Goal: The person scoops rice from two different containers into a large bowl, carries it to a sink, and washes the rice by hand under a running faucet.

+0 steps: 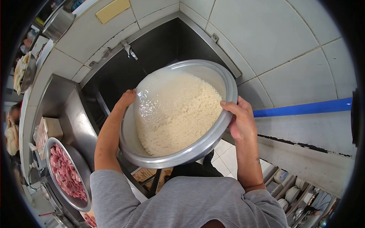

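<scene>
A large metal pot [173, 162] is tilted over the edge of the sink, with its far side lower. Inside lies wet white rice [190, 121], and cloudy water [152, 95] pools toward the far left of it. My left hand [128, 98] grips the pot's left rim, its fingers partly hidden behind the wall. On the right side, my right hand [240, 116] is closed on the rim, thumb on top and fingers underneath.
The dark steel sink [110, 81] with a tap [129, 50] lies beyond the pot. At left stands a metal bowl of raw meat [66, 171]. A blue pipe [304, 109] runs along the right wall. Stacked dishes [292, 193] sit on a low shelf at right.
</scene>
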Available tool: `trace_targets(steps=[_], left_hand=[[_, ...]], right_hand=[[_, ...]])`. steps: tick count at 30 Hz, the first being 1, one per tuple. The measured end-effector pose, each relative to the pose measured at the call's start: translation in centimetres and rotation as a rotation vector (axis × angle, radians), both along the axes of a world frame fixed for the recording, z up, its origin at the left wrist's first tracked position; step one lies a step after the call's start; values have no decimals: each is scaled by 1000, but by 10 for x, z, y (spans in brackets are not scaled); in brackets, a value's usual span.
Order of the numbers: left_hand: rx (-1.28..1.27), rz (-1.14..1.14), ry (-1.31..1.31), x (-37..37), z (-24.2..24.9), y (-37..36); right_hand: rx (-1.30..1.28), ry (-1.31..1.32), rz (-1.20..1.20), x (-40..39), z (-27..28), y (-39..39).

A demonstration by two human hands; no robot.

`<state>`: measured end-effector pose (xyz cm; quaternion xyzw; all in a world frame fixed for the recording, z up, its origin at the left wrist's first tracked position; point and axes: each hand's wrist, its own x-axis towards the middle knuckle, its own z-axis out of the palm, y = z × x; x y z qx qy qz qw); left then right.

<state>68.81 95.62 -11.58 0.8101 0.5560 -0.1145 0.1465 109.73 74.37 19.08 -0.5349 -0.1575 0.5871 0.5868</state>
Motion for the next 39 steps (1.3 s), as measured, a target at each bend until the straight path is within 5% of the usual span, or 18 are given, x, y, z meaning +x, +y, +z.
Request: trace_targets(steps=[3,9,12,18,21,25,26,30,35,39], left_hand=[[-108,216,-38,24,38,-9],[-160,299,-91,28,47,-10],[-151,207,-84,27,43,-8],[4,444,-59,64,97,-5],[120,568,-88,14,19,55],[221,885,-253,71,137,36],[317,798,-213,40,96,56],[333,956,-319,62,151,31],[331,980,-354,64,166,13],[355,952,-395,70,166,0]], right_hand=[[16,3,-11,-1,1,3],[11,30,15,3,-3,9],[-6,1,7,6,-8,10],[-102,-87,-35,20,-61,14],[-72,-144,-33,24,-101,17],[-131,-381,142,33,-116,24],[-148,-617,177,40,-124,35],[-257,-1322,192,48,-124,114],[-595,-1278,185,19,-103,205],[-571,-1233,92,28,-109,206]])
